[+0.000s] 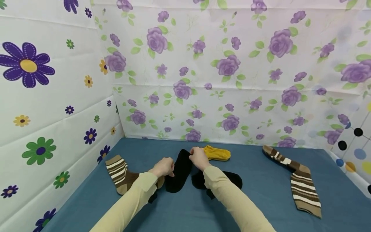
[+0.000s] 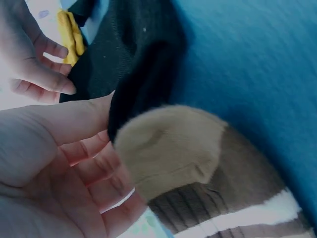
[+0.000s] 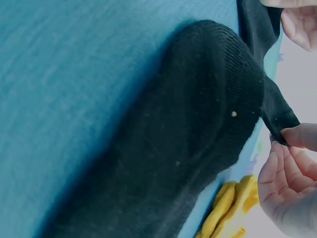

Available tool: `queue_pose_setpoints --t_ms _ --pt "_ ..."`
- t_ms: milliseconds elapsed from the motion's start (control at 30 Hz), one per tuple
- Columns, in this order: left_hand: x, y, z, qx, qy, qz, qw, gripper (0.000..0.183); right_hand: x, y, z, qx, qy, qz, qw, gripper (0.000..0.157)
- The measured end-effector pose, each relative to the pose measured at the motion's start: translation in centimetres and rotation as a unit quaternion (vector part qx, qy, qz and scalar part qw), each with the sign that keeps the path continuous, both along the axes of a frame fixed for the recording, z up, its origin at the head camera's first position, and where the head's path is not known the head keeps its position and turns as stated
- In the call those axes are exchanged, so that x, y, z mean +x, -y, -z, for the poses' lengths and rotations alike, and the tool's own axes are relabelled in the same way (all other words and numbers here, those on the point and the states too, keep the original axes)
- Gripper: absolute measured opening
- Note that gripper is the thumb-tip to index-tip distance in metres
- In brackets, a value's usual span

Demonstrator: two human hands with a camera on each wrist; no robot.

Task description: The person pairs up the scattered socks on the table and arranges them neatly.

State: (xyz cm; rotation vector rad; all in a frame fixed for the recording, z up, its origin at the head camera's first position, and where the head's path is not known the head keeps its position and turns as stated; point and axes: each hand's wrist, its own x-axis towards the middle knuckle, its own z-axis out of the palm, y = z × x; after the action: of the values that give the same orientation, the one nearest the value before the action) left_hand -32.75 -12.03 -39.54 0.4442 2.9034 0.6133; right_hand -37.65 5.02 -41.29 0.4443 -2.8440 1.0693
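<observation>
A black sock (image 1: 179,170) lies slantwise between my two hands. My right hand (image 1: 199,158) pinches its far end, the thumb and fingertips on the edge in the right wrist view. My left hand (image 1: 163,167) holds the sock's near left side, the thumb on the fabric in the left wrist view. A second black sock (image 1: 233,179) lies partly hidden beneath my right forearm; it looms large in the right wrist view (image 3: 198,114). Close beside my left hand, a brown striped sock (image 1: 117,172) is partly covered by the left sleeve.
A yellow sock (image 1: 217,153) lies just behind my right hand. Another brown striped sock (image 1: 305,187) is spread at the right of the blue tabletop (image 1: 261,199). Floral sheets (image 1: 203,74) rise behind the table and along its left side.
</observation>
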Motion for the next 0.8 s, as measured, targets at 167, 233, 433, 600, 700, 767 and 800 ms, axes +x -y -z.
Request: queue_pose_setpoints --t_ms 167,233,433,600,700,767,800 --pt "-0.1 -0.4 -1.0 0.012 -0.022 -0.009 0.9996 0.024 -0.2 -0.3 -0.5 0.0 -0.012 0.003 1.0 0.011" --pt "-0.2 -0.4 -1.5 0.015 -0.03 -0.015 0.9993 0.023 -0.2 -0.4 -0.8 0.001 -0.016 0.004 1.0 0.01" --pt "-0.5 -0.5 -2.3 0.02 -0.04 -0.027 0.9986 0.023 -0.1 -0.8 -1.8 -0.016 -0.022 0.012 1.0 0.008" --pt "-0.6 -0.5 -2.5 0.033 -0.047 -0.027 0.998 0.019 0.1 -1.3 -2.6 -0.055 -0.016 0.02 0.998 0.007" --pt "-0.7 -0.5 -2.6 0.039 -0.052 -0.032 0.9974 0.017 0.2 -1.6 -3.1 -0.073 -0.014 0.016 0.997 0.007" --pt "-0.8 -0.5 -2.8 0.042 -0.055 -0.038 0.9969 0.017 0.3 -1.9 -3.2 -0.08 -0.016 0.015 0.997 0.008" --pt "-0.8 -0.5 -2.9 0.045 -0.056 -0.042 0.9965 0.017 0.4 -2.1 -3.3 -0.084 -0.018 0.015 0.996 0.008"
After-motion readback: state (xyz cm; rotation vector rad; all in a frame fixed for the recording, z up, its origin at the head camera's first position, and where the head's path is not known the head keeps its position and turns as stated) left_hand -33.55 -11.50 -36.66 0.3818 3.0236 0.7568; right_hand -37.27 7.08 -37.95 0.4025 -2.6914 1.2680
